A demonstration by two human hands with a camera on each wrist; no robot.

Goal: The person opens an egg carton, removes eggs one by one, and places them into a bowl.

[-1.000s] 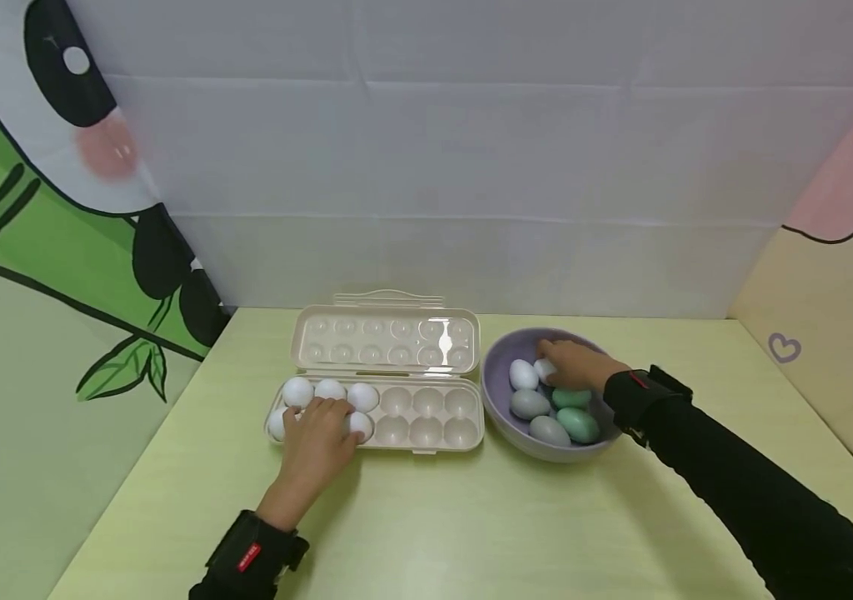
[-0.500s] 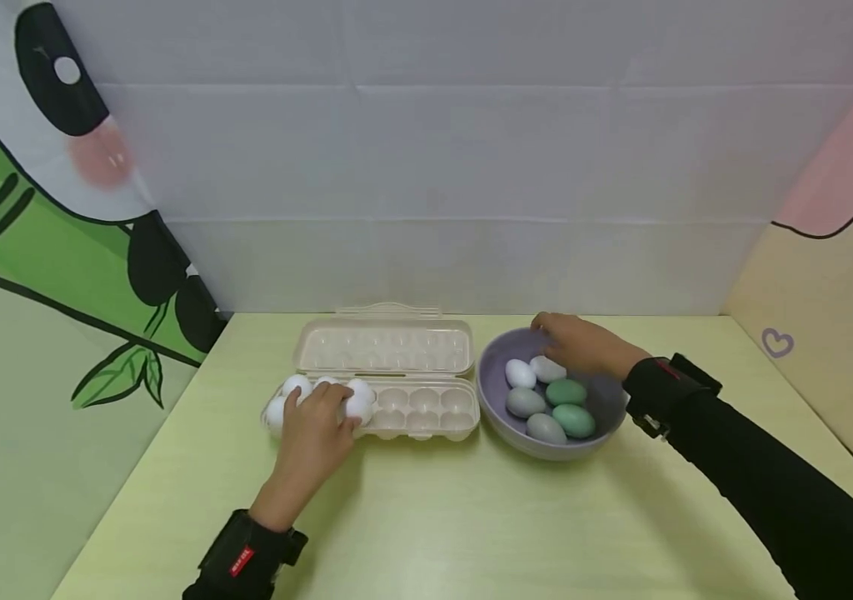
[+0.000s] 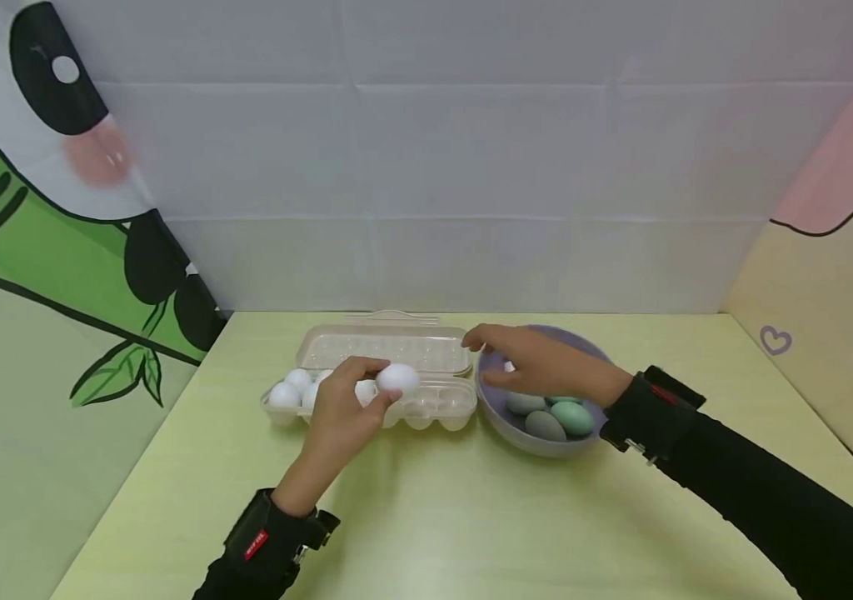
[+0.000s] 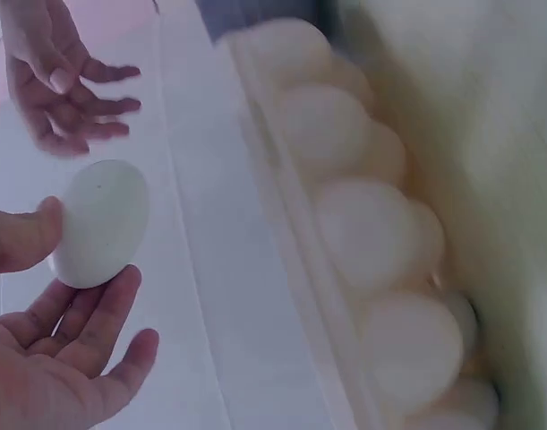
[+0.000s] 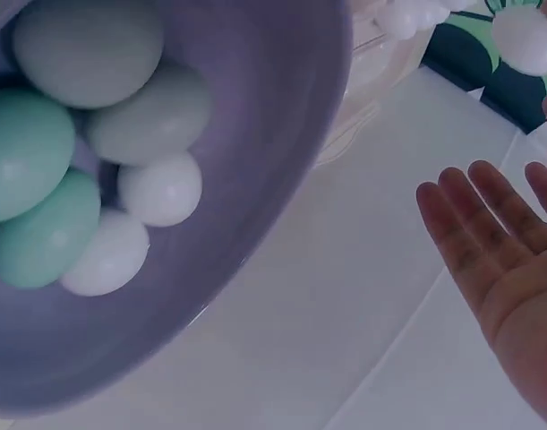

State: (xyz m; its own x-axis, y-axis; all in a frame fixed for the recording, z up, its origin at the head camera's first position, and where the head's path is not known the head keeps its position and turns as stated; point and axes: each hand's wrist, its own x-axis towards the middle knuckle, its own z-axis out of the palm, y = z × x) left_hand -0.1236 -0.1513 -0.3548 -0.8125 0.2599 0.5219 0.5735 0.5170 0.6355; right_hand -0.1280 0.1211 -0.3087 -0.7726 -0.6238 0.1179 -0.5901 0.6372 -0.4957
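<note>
My left hand (image 3: 342, 410) pinches a white egg (image 3: 398, 380) between thumb and fingertips, raised above the front of the egg carton (image 3: 437, 346). The left wrist view shows that egg (image 4: 107, 224) upright in the fingers. White eggs (image 3: 299, 382) sit in the carton's left cups, partly behind the left hand. My right hand (image 3: 546, 362) is over the left part of the purple bowl (image 3: 539, 447), fingers extended toward the held egg and holding nothing. Grey eggs (image 5: 89, 49), green eggs (image 5: 22, 157) and two white eggs (image 5: 161, 188) lie in the bowl.
The carton lid stands open at the back, near the pale wall sheet (image 3: 471, 167). Carton and bowl are side by side on a light yellow table (image 3: 456, 517). Printed wall panels (image 3: 809, 375) flank the table.
My left hand has lifted the white egg out of the carton and brought it up and right. My right hand has left the bowl's far side and moved left toward that egg.
</note>
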